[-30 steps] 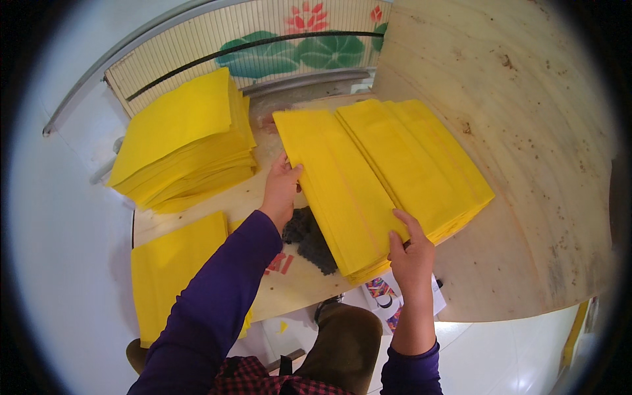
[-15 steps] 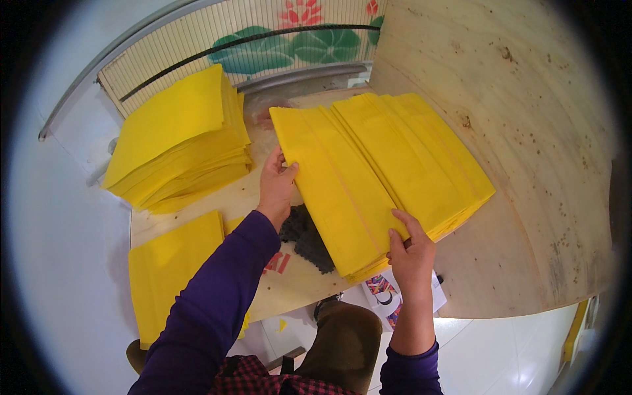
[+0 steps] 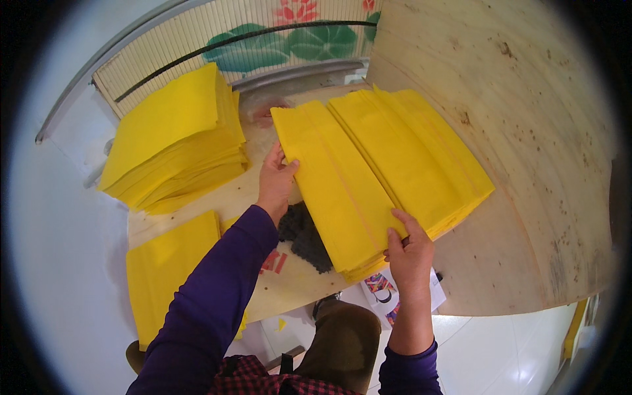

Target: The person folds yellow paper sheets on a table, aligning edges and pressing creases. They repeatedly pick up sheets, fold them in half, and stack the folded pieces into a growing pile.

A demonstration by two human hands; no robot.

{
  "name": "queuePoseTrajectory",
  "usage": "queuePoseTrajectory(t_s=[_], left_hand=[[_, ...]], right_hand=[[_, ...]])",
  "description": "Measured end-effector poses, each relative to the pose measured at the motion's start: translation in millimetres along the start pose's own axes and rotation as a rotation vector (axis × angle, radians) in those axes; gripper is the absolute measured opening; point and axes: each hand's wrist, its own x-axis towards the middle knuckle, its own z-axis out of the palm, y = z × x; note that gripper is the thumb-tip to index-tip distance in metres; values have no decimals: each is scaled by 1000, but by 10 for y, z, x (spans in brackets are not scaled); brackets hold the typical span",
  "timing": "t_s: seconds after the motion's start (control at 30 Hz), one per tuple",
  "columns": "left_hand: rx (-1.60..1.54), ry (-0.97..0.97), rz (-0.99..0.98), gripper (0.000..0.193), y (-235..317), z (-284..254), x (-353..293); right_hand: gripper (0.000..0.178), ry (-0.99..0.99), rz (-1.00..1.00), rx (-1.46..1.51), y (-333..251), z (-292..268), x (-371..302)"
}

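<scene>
A fanned stack of folded yellow cloth pieces (image 3: 342, 187) lies on the plywood table in front of me, with faint stitched lines running along it. My left hand (image 3: 276, 181) grips its left edge, the thumb on top and the fingers partly hidden beneath. At the near right corner of the same leftmost portion, my right hand (image 3: 411, 253) pinches the edge between thumb and fingers. More yellow pieces (image 3: 421, 158) overlap on the right side of the stack. A dark grey crumpled cloth (image 3: 306, 240) lies under the stack's left side.
A tall pile of yellow cloth (image 3: 168, 135) stands at the back left. Another yellow pile (image 3: 171, 270) is nearer, partly behind my left sleeve. A plywood panel (image 3: 513, 131) rises on the right, and a slatted screen with painted leaves (image 3: 257, 46) closes the back. Below sits a white printed box (image 3: 388, 293).
Both hands keep their hold on the yellow cloth stack. The view has shifted slightly, and a cloth corner at the stack's far edge sticks up a little more.
</scene>
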Motion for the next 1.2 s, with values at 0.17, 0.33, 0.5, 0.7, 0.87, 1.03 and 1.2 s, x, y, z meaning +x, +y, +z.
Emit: queuePoseTrajectory(t_s=[0.17,0.33,0.5,0.7,0.87,1.03,1.2], left_hand=[[172,44,-40,58,-36,-28,-17],[324,194,-163,66,-14,-99,-105],[432,212,-179,65,179,-11,-296],[411,149,-79,59,382,28,-483],[470,64,-3,56,434,-66,-575],[701,-119,230,51,449,73,-554],[737,-233,292,48,499,372,-573]], right_hand=[[31,71,-179,-73,30,2,39],[26,168,-239,95,147,-182,-52],[20,338,-17,234,469,-511,64],[25,519,-8,94,774,-943,485],[30,456,-58,-54,894,-1081,856],[30,381,-90,-225,950,-1116,1103],[30,319,-97,-221,985,-1115,1208]])
